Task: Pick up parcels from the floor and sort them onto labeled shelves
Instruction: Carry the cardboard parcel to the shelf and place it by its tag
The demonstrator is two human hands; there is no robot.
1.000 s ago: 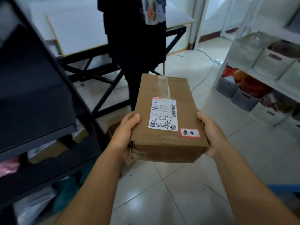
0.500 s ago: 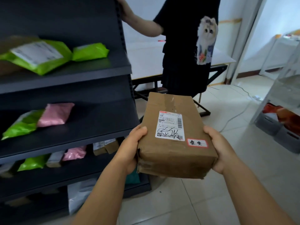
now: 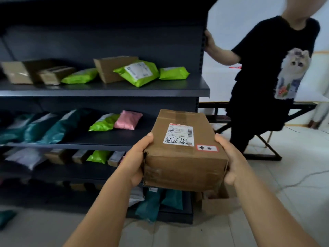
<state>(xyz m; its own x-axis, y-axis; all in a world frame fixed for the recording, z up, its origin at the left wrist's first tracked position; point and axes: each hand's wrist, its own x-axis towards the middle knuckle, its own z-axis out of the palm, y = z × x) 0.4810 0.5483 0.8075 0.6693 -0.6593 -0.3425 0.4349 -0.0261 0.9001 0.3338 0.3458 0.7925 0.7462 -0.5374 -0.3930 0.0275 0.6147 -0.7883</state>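
Observation:
I hold a brown cardboard parcel (image 3: 183,163) at chest height, with a white shipping label and a small red-bordered sticker on top. My left hand (image 3: 138,161) grips its left side and my right hand (image 3: 229,159) grips its right side. The parcel hangs in front of the right end of a dark metal shelf unit (image 3: 106,90). The upper shelf carries cardboard boxes (image 3: 110,68) and lime-green mailer bags (image 3: 140,72). The middle shelf (image 3: 99,139) holds teal, green and pink bags. Lower shelves hold more mixed parcels.
A person in a black cat-print shirt (image 3: 270,73) stands to the right, one hand on the shelf's upright. A black-framed white table (image 3: 267,104) stands behind them. A flat cardboard box (image 3: 217,205) lies on the tiled floor by the shelf base, a teal bag (image 3: 6,217) at far left.
My view has swung left, bringing the full shelf front into sight. The parcel stays gripped in both hands and now sits nearer the shelf's right end.

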